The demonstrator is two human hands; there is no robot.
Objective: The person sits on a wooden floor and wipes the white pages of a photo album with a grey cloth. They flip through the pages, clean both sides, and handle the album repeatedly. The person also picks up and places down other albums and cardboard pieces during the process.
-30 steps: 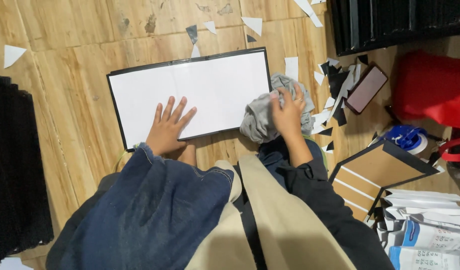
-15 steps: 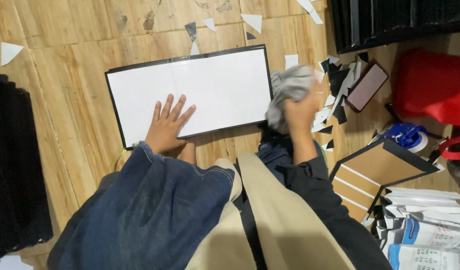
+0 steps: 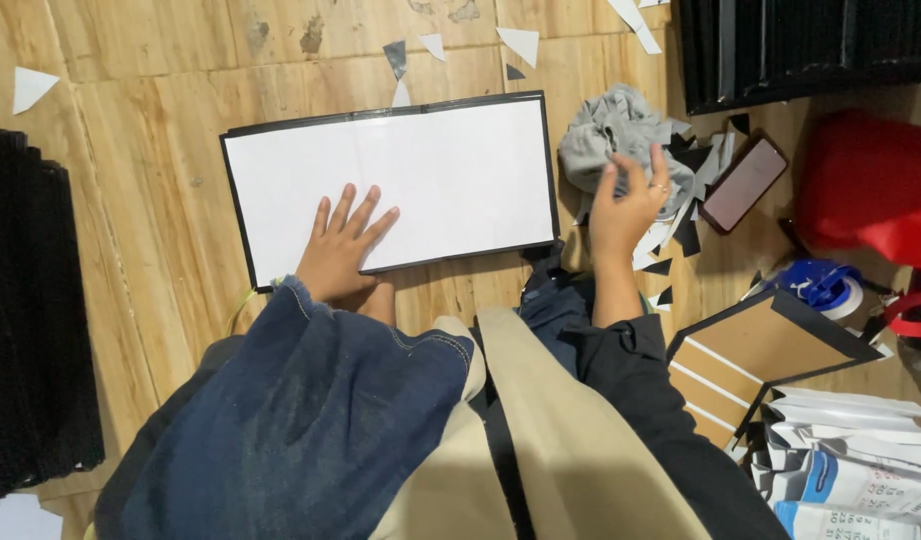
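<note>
At the lower right of the frame lie white printed paper packages point(image 3: 861, 470) with blue and black markings, stacked at loose angles; just above them sits a brown cardboard panel point(image 3: 761, 350) edged in black, and above that a blue and white tape roll point(image 3: 826, 288) beside a red bag point(image 3: 871, 190); I cannot tell what the bag holds. The white rectangular board with a thin black border point(image 3: 401, 180) lies flat on the wooden floor point(image 3: 141, 200) in the upper middle; its long axis runs left to right, tilted slightly so the right end sits higher. My left hand point(image 3: 343, 250) rests flat on its lower left part, fingers spread and pointing to the upper right, gripping nothing. My right hand point(image 3: 629, 205) is just off the board's right edge, fingers loosely curled and open, fingertips touching the crumpled grey cloth point(image 3: 616, 135), not clenched on it. A dark phone point(image 3: 744, 184) lies right of the cloth among black and white paper scraps point(image 3: 681, 235); a stack of black sheets point(image 3: 31, 320) fills the left edge.
</note>
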